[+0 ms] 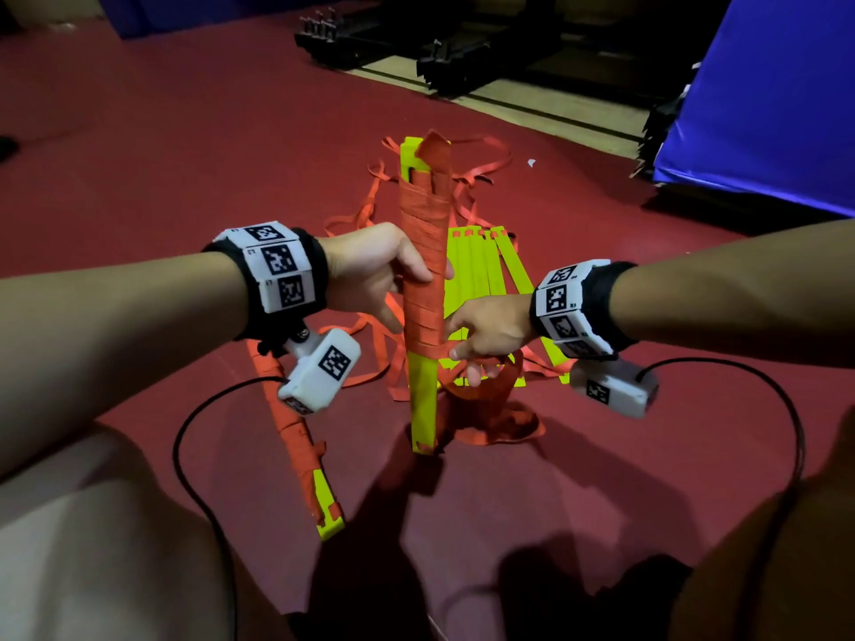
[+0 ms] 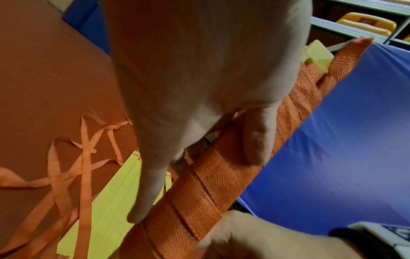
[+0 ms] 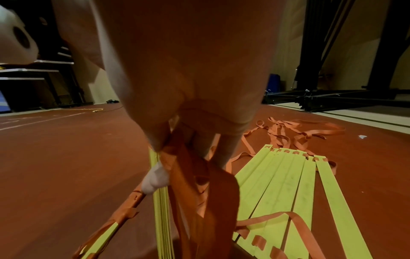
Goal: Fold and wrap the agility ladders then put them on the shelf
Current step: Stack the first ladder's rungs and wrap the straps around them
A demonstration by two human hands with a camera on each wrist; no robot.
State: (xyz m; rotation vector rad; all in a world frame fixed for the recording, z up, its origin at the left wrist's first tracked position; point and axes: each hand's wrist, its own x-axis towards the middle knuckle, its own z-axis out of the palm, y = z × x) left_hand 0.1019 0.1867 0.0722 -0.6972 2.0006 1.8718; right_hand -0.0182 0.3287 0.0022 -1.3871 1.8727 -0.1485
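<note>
A stack of yellow rungs, the ladder bundle (image 1: 423, 289), stands upright on the red floor, wound in orange strap over most of its length. My left hand (image 1: 414, 272) grips its middle, thumb pressed on the wrapping (image 2: 255, 140). My right hand (image 1: 460, 353) pinches the loose orange strap (image 3: 210, 192) right beside the bundle's lower part (image 3: 162, 210), just under the last turn. The slack strap piles up at the bundle's foot (image 1: 495, 423). A second ladder (image 1: 486, 279) lies flat behind, rungs side by side, straps (image 3: 299, 129) tangled.
A wrapped bundle (image 1: 296, 432) lies on the floor at left, by my knee. A blue mat (image 1: 763, 108) stands at right, black metal frames (image 1: 439, 48) at the back. Shelving (image 3: 33, 70) shows in the right wrist view. Sensor cables (image 1: 194, 437) trail across the floor.
</note>
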